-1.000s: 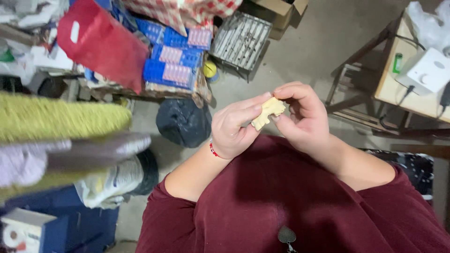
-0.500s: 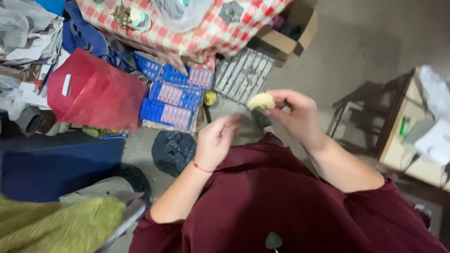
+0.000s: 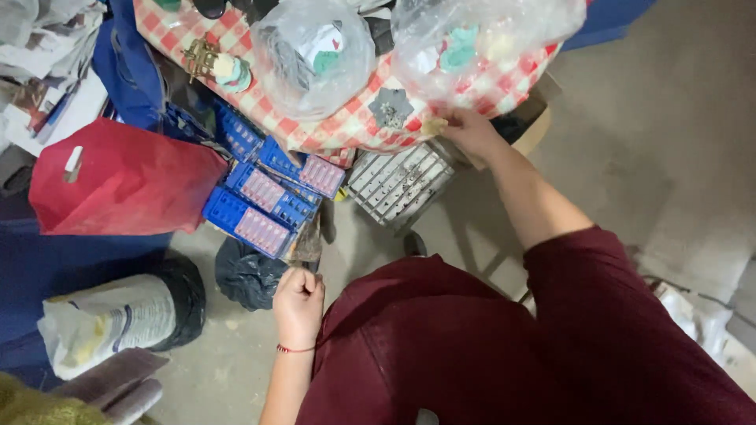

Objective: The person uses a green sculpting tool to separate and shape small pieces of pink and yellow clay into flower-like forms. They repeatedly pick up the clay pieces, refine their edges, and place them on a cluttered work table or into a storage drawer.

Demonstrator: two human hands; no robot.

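Pinching a small pale yellowish piece (image 3: 432,126) between fingertips, the right hand (image 3: 466,130) is stretched out to the front edge of the table w/ the red-and-white checked cloth (image 3: 354,126); hand is closed on the piece, which sits right at that edge, just below a clear plastic bag of small parts (image 3: 472,35). What the piece is exactly can't be told, too small. Left hand (image 3: 298,303) hangs low by the body, curled into a loose fist, seems to hold nothing; a thin red band shows at the wrist. Just left of the piece, a grey star-shaped bit (image 3: 390,106) lies on the cloth near the same edge, and a second clear bag (image 3: 315,55) sits further left. Under the table edge: a grey wire grid crate (image 3: 402,185) and a stack of blue trays (image 3: 272,197); a red bag (image 3: 118,185) stands to the left on the floor. To do this well, I'd judge: keep the pinch light, set the piece flat & fully onto the cloth, not on the overhang, clear of the bag so it doesn't slide off toward the crate.
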